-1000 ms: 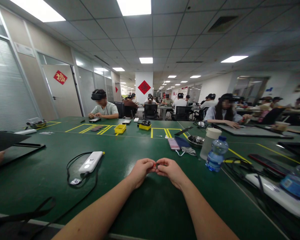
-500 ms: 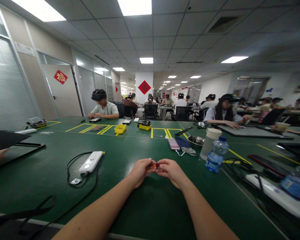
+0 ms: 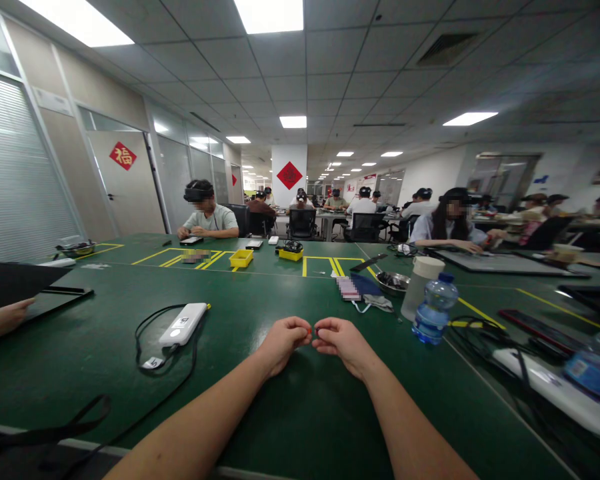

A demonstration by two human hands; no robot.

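Note:
My left hand (image 3: 282,343) and my right hand (image 3: 343,343) rest close together on the green table (image 3: 260,413), fingertips almost meeting. Both are pinched shut. A tiny red piece (image 3: 309,329) shows at the left fingertips, and a small dark bit sits at the right fingertips; I cannot make out what they are.
A white power bank (image 3: 183,324) with a black cable lies to the left. A water bottle (image 3: 433,307) and a white cup (image 3: 419,286) stand to the right, cables and devices beyond. Another person's hand (image 3: 5,318) rests at the far left. Seated people fill the back.
The tiny red piece between my fingertips has come apart slightly; my hands have drawn a little away from each other. The other person's hand at the left edge has reached further in.

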